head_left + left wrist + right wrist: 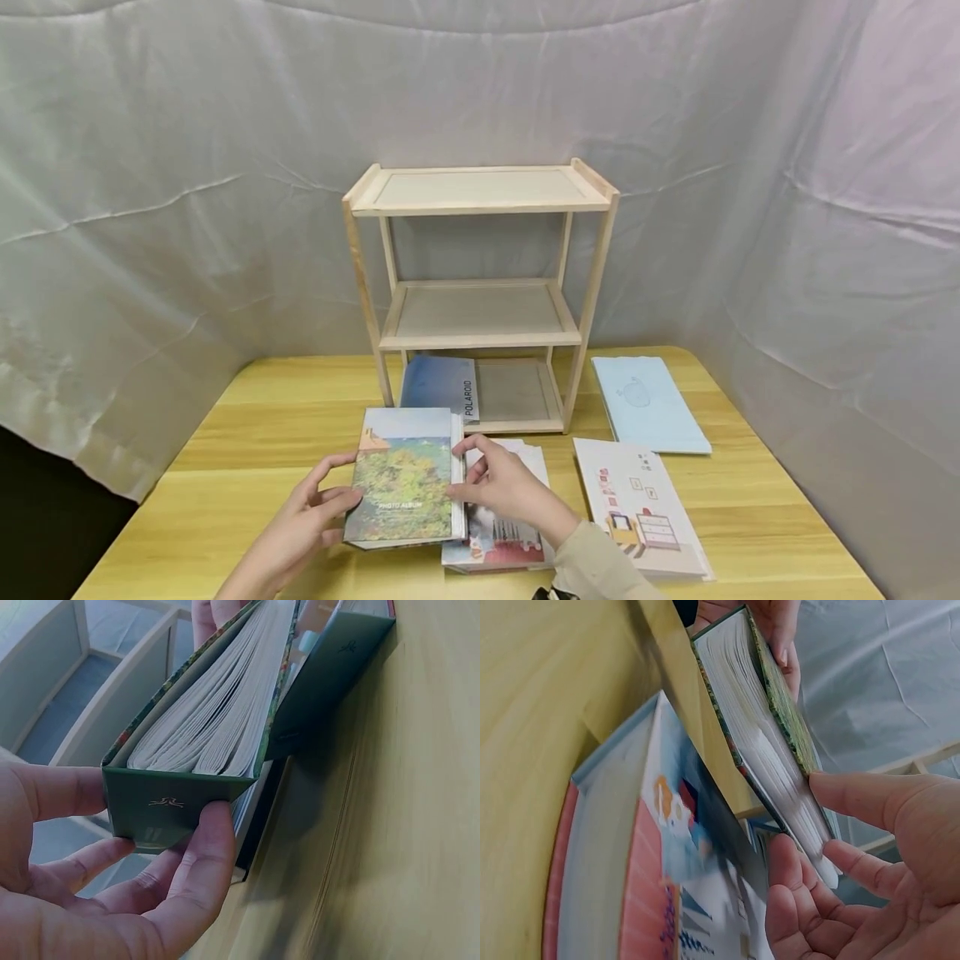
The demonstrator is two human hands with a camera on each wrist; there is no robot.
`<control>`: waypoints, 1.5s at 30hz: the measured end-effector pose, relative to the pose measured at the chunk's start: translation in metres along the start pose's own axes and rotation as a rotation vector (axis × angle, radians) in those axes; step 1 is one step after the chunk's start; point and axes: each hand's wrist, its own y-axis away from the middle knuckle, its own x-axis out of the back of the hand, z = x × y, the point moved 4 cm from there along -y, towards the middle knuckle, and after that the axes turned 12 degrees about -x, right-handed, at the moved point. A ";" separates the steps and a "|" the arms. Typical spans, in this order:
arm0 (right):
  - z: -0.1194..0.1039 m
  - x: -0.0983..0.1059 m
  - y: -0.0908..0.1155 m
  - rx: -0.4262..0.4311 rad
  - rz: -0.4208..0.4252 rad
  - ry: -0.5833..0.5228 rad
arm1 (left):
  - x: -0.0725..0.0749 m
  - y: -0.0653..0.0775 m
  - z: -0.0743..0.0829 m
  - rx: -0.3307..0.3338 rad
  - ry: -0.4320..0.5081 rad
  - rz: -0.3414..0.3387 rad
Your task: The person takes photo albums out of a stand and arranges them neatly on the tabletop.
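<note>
Both hands hold a thick photo album [405,479] with a painted landscape cover, raised over the table. My left hand [303,512] grips its spine side; the left wrist view shows fingers and thumb around the dark green spine [169,806]. At the opposite edge, my right hand [510,483] pinches the album by its covers and page edges [769,757]. Partly beneath the album and right hand lies a thick illustrated book [506,546], its pink-red cover edge [641,900] showing in the right wrist view. Behind the album, a blue POLAROID album [442,383] lies at the left of the bottom shelf.
A three-tier wooden rack [480,342] stands at the back of the wooden table [225,467]. To the right lie a light blue book [652,404] and a white book with furniture drawings [641,508]. Grey curtain [187,208] surrounds the table.
</note>
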 end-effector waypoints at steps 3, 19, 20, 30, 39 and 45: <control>-0.002 -0.004 0.000 0.003 -0.001 0.019 | 0.004 0.002 0.000 -0.001 -0.012 -0.008; -0.011 -0.022 -0.004 -0.001 -0.013 0.065 | 0.021 0.011 -0.006 0.012 0.022 -0.041; -0.011 -0.023 -0.005 0.002 -0.012 0.073 | 0.022 0.012 -0.006 0.013 0.020 -0.040; -0.017 -0.034 -0.007 0.017 -0.018 0.126 | 0.033 0.018 -0.008 0.042 -0.004 -0.040; -0.024 -0.045 -0.012 0.008 -0.034 0.145 | 0.046 0.023 -0.013 0.034 0.025 -0.052; -0.028 -0.053 -0.012 -0.011 -0.046 0.140 | 0.055 0.025 -0.014 0.004 0.072 -0.089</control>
